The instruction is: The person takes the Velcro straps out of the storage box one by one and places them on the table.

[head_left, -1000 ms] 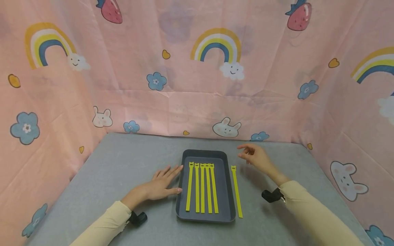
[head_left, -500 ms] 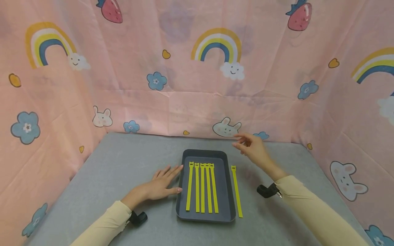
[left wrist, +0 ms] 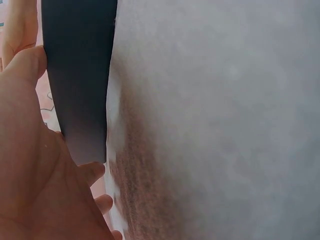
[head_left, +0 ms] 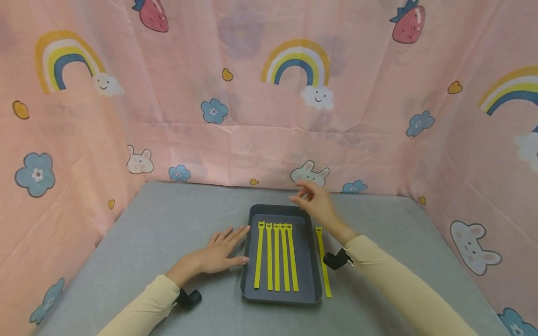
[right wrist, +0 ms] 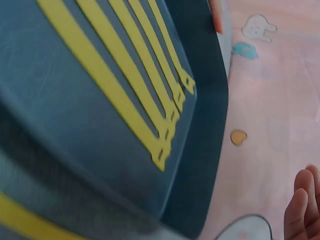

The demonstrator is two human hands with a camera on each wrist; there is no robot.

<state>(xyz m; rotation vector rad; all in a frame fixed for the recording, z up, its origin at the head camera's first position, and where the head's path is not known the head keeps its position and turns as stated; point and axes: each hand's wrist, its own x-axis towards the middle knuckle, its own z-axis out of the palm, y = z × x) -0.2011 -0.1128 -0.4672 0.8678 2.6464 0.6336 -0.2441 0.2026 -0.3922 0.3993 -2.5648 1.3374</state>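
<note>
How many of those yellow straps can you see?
6. Five yellow straps lie side by side in the dark tray; a sixth strap lies on the table just right of it. No sign of more hidden.

The place looks like a small filming booth; pink cartoon-print cloth (head_left: 180,70) walls three sides of a grey tabletop (head_left: 176,219); black wrist cameras (head_left: 190,299) show above it.

Soft, even light; faint shadows on tabletop (head_left: 168,219); lower-left yellow strip (right wrist: 25,218) blurred in right-wrist view.
</note>
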